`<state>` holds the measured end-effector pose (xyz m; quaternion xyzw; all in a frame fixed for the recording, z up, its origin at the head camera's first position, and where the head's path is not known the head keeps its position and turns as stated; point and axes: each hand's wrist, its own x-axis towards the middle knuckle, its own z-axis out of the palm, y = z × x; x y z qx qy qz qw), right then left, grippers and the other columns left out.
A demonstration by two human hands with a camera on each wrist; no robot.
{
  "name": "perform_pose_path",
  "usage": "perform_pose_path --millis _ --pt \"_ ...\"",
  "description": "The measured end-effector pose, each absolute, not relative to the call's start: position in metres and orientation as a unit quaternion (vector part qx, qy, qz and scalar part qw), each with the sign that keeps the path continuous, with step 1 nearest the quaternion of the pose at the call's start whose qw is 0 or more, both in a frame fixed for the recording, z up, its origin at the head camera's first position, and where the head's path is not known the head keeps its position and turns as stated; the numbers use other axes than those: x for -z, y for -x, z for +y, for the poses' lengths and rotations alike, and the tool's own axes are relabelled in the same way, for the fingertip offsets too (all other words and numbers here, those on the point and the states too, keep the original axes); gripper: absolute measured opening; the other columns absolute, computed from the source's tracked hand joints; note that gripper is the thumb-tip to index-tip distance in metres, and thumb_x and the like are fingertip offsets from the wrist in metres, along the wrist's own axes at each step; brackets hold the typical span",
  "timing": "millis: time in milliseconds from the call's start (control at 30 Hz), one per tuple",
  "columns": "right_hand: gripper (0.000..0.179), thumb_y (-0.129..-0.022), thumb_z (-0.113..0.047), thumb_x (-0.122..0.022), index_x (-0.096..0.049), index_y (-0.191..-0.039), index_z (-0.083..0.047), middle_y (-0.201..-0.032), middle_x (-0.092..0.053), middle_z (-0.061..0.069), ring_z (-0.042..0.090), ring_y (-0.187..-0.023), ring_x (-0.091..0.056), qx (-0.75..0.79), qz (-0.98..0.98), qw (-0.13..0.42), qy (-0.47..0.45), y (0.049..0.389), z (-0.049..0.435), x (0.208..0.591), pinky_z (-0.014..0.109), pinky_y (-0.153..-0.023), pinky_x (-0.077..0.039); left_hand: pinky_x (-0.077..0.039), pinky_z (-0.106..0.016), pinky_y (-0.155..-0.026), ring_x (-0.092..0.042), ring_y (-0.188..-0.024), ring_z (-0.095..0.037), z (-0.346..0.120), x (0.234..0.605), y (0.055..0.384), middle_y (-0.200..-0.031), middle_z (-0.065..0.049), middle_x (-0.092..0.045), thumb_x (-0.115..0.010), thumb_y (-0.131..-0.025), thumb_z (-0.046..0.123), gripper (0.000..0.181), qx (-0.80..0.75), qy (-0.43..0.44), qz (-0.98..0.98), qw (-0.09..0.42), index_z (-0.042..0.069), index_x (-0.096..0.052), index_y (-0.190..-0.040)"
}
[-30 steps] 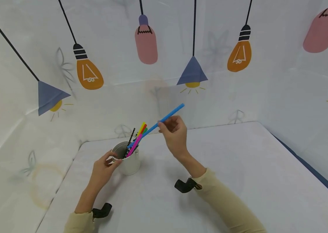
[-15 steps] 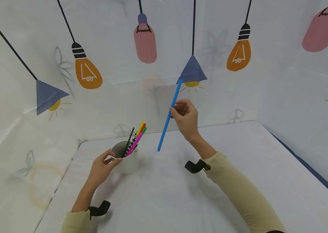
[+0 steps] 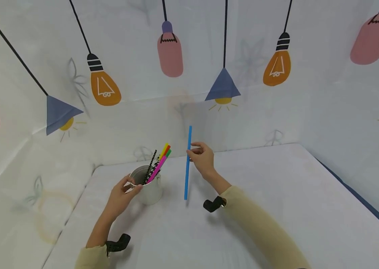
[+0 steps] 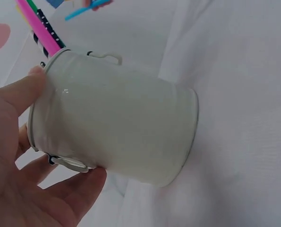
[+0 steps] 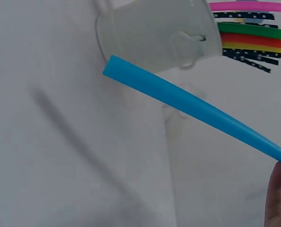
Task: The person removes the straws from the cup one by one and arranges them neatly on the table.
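Note:
My left hand (image 3: 119, 200) grips the rim of a small white metal bucket (image 3: 151, 194) standing on the table; in the left wrist view its thumb lies at the rim and its fingers reach around the side handle (image 4: 70, 164). Several straws lean inside the bucket: a pink straw (image 3: 156, 170), yellow, red and green ones, and black-and-white patterned ones. To the right of the bucket, my right hand (image 3: 204, 161) pinches a blue straw (image 3: 187, 179) between thumb and fingers. The straw stands almost upright, its lower end close over the table and its shadow visible in the right wrist view.
The table (image 3: 260, 209) has a white cover and meets a white sheet wall (image 3: 135, 123) printed with lamps and bulbs. A dark blue edge (image 3: 361, 198) runs along the right side. Black wrist mounts (image 3: 118, 243) sit on both sleeves.
The blue straw has come out of the bucket and swung right in my right hand, then been lowered and turned nearly upright. My left hand stays on the bucket.

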<state>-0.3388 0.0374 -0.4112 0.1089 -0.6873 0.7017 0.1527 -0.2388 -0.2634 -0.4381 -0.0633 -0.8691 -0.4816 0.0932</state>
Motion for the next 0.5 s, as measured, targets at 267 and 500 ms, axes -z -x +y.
perform_pose_path --millis 267,500 --pt "0.03 -0.088 -0.011 -0.073 -0.065 -0.115 -0.005 -0.087 -0.069 0.009 0.02 -0.068 -0.067 -0.687 -0.718 0.094 -0.057 0.339 0.021 0.444 0.033 -0.066 -0.058 -0.044 -0.058 -0.095 -0.05 -0.119 -0.049 -0.256 0.44 0.237 -0.149 -0.022 -0.035 -0.049 -0.104 0.032 0.046 0.464 0.073 -0.873 0.13 0.006 -0.043 -0.141" --pt "0.03 -0.087 -0.012 -0.074 -0.066 -0.115 -0.002 -0.088 -0.071 0.01 0.019 -0.065 -0.068 -0.672 -0.738 0.057 -0.025 0.34 0.01 0.469 0.032 -0.064 -0.058 -0.042 -0.057 -0.098 -0.047 -0.123 -0.048 -0.25 0.442 0.232 -0.149 -0.022 -0.036 -0.045 -0.104 0.036 0.053 0.463 0.047 -0.874 0.138 0.01 -0.036 -0.15"
